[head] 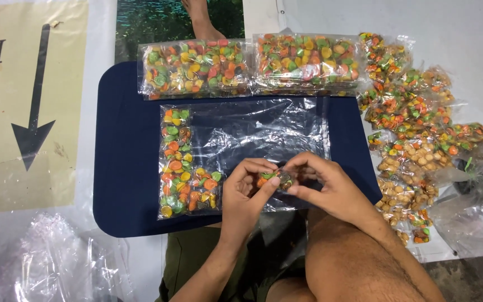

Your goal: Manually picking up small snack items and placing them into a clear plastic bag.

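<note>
Hands: left hand [245,190] and right hand [318,182] are together at the near edge of the dark blue mat [124,168], fingertips pinched on a few small sweets [275,180] between them.
Sweets: tiny orange, green and dark pieces, hard-looking and light; I'd judge them easy to drop and likely to crumble if squeezed, so a gentle fingertip pinch fits.
Long bag [244,140]: clear plastic lying flat on the mat, one end partly filled with coloured sweets [180,168], the rest empty.
Feel of the bag: thin, crinkly, slick, floppy; best taken by its open edge, probably.
Full bags [247,66]: two packed ones side by side at the far edge of the mat.
Pile [415,128]: more filled packets heaped to the right, off the mat.
Left side: a beige sheet with a black arrow [32,106].
</note>
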